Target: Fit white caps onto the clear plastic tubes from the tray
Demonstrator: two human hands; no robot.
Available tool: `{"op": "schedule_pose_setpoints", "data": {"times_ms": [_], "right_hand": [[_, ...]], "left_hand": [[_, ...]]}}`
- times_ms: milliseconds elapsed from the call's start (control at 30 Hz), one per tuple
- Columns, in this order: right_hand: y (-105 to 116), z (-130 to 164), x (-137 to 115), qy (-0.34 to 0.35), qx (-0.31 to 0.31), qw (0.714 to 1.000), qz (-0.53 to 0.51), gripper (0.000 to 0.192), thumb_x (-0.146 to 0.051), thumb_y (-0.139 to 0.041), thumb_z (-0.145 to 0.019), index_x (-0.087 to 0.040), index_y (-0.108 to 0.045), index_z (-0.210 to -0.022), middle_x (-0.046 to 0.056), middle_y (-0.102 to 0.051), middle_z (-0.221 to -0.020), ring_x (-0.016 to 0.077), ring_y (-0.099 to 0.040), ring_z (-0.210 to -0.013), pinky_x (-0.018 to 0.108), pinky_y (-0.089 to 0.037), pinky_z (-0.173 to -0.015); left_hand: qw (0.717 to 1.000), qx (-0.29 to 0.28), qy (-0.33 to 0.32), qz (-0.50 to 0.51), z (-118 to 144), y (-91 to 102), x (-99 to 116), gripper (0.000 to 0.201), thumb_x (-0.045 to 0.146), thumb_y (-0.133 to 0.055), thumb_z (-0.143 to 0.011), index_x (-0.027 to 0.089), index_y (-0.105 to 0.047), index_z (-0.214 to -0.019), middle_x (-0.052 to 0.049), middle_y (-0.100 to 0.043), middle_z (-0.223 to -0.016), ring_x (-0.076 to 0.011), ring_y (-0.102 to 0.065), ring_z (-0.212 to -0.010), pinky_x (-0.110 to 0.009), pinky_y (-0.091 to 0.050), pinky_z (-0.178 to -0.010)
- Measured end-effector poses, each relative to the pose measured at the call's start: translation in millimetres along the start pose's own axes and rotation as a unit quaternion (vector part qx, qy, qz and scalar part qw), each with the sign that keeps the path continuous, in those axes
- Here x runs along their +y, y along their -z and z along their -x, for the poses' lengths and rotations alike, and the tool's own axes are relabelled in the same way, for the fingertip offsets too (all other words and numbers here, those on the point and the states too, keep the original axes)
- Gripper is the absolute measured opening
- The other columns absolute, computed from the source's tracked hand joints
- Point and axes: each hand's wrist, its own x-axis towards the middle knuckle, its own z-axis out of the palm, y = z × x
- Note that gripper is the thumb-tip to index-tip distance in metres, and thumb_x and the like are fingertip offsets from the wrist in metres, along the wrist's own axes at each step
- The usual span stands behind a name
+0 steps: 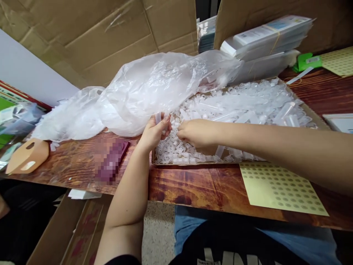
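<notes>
A shallow cardboard tray [309, 110] on the wooden table holds a heap of small clear plastic tubes [248, 105]. My left hand [153, 134] is at the tray's left end and pinches one clear tube [158, 117] upright between thumb and fingers. My right hand [197, 133] lies palm down on the tubes just to the right of it, fingers curled into the heap; whether it grips a tube is hidden. A large crumpled clear plastic bag [143, 92] spills over the tray's far left side.
A yellow sheet of round stickers [281, 189] lies at the table's front right. Stacked flat packs [267, 36] sit behind the tray, and a second sticker sheet [339, 60] at far right. An orange holder [26, 156] lies left. Cardboard boxes [91, 36] stand behind.
</notes>
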Motion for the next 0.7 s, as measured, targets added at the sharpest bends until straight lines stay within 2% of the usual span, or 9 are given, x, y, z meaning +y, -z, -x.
{"op": "schedule_pose_setpoints", "data": {"times_ms": [100,267,333,400,533,600,700], "right_hand": [[-11,-8,-7,0.022,-0.077,0.995,0.054,0.02,-0.001,-0.06,-0.077,-0.021,-0.064,-0.076,0.009,-0.072,-0.088,0.0233,-0.067,-0.084,0.035,-0.049,-0.074],[-8,-3,-4,-0.017,-0.083,0.995,0.059,0.014,-0.007,-0.061,-0.08,-0.018,-0.066,-0.086,0.012,-0.074,-0.098,0.0258,-0.069,-0.088,0.035,-0.049,-0.073],[2,9,0,-0.035,-0.022,0.999,0.033,0.01,-0.012,-0.061,-0.08,-0.02,-0.063,-0.085,0.011,-0.072,-0.095,0.0249,-0.067,-0.086,0.035,-0.049,-0.073],[15,26,3,-0.047,0.085,0.995,-0.023,0.006,-0.017,-0.061,-0.079,-0.022,-0.058,-0.08,0.007,-0.068,-0.085,0.0225,-0.063,-0.078,0.035,-0.05,-0.07],[38,61,-4,-0.056,0.272,0.947,-0.158,0.003,-0.027,-0.063,-0.086,-0.025,-0.062,-0.084,0.005,-0.068,-0.085,0.0208,-0.062,-0.074,0.037,-0.052,-0.069],[41,72,-9,-0.049,0.308,0.934,-0.174,0.006,-0.03,-0.065,-0.09,-0.026,-0.065,-0.085,0.005,-0.07,-0.086,0.0212,-0.064,-0.076,0.038,-0.053,-0.071],[37,79,-11,-0.018,0.291,0.944,-0.154,0.012,-0.029,-0.063,-0.097,-0.027,-0.069,-0.086,0.004,-0.073,-0.087,0.0217,-0.068,-0.081,0.039,-0.056,-0.076]], "left_hand": [[0.999,-0.024,-0.001,0.021,2,-1.2,0,0.056,0.057,-0.081,-0.071,0.023,-0.044,-0.095,0.005,-0.059,-0.072,-0.008,-0.049,-0.054,-0.019,-0.027,-0.048],[0.995,-0.082,-0.009,0.049,4,-1.7,0,0.05,0.051,-0.085,-0.069,0.02,-0.05,-0.087,0.002,-0.059,-0.075,-0.0084,-0.052,-0.06,-0.019,-0.03,-0.051],[0.994,-0.099,-0.011,0.053,5,-2.4,0,0.05,0.05,-0.086,-0.069,0.02,-0.051,-0.087,0.002,-0.059,-0.074,-0.0088,-0.052,-0.06,-0.02,-0.03,-0.051],[0.992,-0.114,-0.023,0.051,8,-4.8,1,0.049,0.049,-0.085,-0.071,0.02,-0.05,-0.088,0.001,-0.061,-0.075,-0.0088,-0.051,-0.06,-0.02,-0.029,-0.05],[0.988,-0.138,-0.061,0.022,20,-17.1,3,0.043,0.047,-0.082,-0.078,0.021,-0.05,-0.09,0.0,-0.065,-0.078,-0.0095,-0.051,-0.061,-0.023,-0.033,-0.052],[0.987,-0.145,-0.074,0.0,26,-24.8,5,0.039,0.046,-0.079,-0.081,0.021,-0.051,-0.091,-0.001,-0.065,-0.08,-0.0113,-0.054,-0.065,-0.025,-0.038,-0.056],[0.982,-0.153,-0.097,-0.053,32,-32.9,4,0.033,0.047,-0.073,-0.088,0.021,-0.053,-0.096,-0.002,-0.064,-0.084,-0.0149,-0.06,-0.075,-0.028,-0.046,-0.068]]}}
